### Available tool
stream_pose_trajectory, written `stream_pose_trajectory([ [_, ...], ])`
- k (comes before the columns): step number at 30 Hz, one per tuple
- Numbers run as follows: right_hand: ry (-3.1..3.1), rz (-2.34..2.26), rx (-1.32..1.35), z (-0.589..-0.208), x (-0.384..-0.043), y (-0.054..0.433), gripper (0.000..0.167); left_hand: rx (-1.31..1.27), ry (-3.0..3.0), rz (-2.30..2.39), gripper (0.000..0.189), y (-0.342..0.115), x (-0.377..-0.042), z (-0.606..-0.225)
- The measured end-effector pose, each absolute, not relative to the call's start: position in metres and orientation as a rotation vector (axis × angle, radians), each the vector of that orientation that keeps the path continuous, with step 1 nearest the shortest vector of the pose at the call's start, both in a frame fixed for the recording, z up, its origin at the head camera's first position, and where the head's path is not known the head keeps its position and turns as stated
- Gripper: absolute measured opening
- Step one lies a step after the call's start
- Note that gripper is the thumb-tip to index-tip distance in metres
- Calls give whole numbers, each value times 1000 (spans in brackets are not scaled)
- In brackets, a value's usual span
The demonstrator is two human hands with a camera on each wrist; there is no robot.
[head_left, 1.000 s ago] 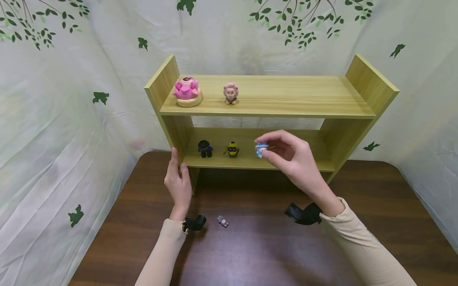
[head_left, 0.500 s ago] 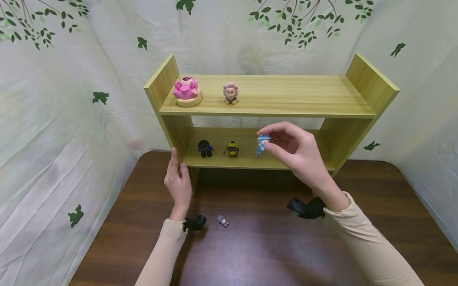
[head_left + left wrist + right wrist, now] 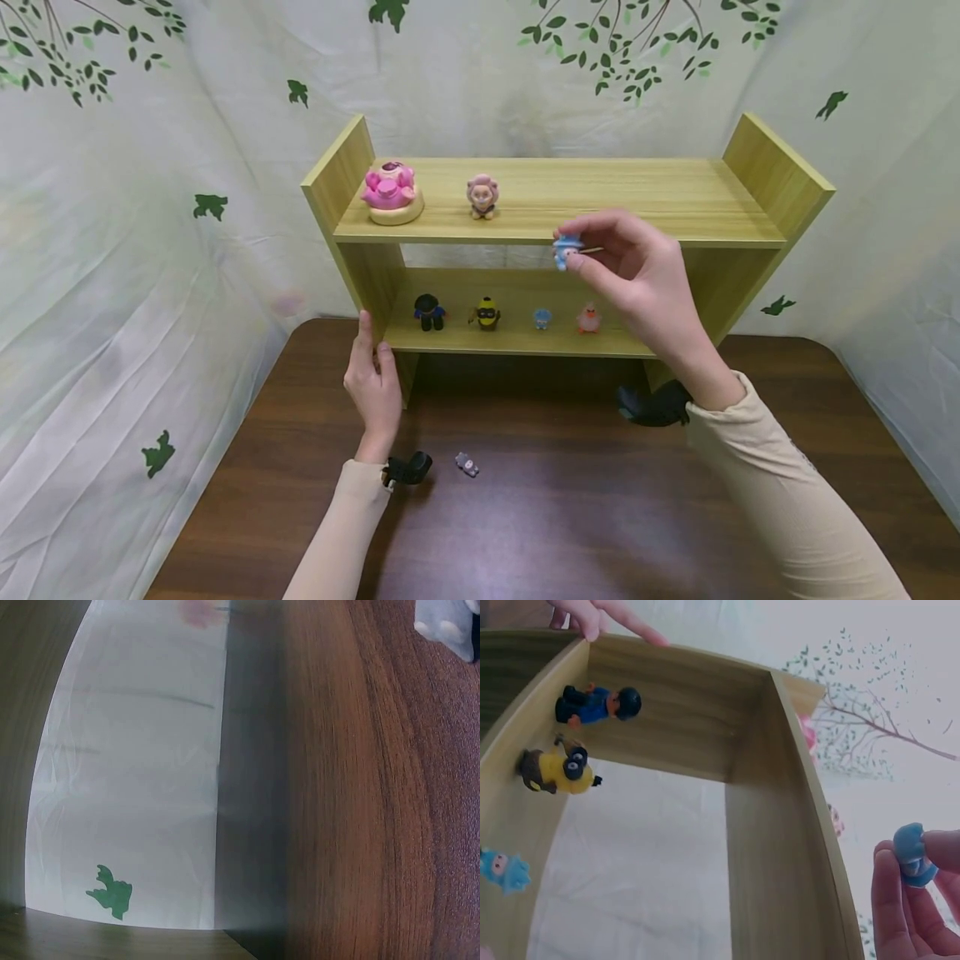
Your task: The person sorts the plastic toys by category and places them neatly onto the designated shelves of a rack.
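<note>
My right hand [image 3: 647,287] pinches a small light-blue figurine [image 3: 564,251] between thumb and fingertips, at the height of the top board's front edge. In the right wrist view the blue figurine [image 3: 913,855] is partly covered by the fingers. My left hand [image 3: 375,392] touches the left side panel of the wooden shelf [image 3: 600,196], its index finger straight. On the lower board stand a black-and-blue figurine [image 3: 428,313], a yellow goggled figurine [image 3: 487,314], another light-blue figurine [image 3: 542,318] and a pink figurine [image 3: 588,318].
On the top board sit a bright pink bear figurine [image 3: 391,194] on a cream base and a smaller pale-pink figurine [image 3: 482,197]. A little grey figurine [image 3: 467,464] lies on the brown table [image 3: 540,517]. Printed cloth [image 3: 225,275] hangs behind.
My right hand has lifted the light-blue figurine from the lower board's level up and slightly right. The other blue figurine and the pink one have come into view. My left hand stays put.
</note>
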State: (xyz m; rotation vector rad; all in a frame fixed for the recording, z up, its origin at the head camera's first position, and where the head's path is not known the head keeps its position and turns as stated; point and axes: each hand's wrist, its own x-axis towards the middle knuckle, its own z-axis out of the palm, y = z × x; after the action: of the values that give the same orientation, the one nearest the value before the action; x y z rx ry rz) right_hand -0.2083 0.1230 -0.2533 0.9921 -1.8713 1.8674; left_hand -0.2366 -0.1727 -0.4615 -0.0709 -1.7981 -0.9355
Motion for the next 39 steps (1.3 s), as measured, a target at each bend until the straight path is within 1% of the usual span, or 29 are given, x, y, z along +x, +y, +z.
stream_pose_trajectory([
  [28,-1965,1728,860,-225,-240,126,18,-62,-1802,-934,60,-174,-237,-463],
  [39,-2088,1599,775,-215,-250,124,20,-58,-1797,-925,65,-173,-236,-462],
])
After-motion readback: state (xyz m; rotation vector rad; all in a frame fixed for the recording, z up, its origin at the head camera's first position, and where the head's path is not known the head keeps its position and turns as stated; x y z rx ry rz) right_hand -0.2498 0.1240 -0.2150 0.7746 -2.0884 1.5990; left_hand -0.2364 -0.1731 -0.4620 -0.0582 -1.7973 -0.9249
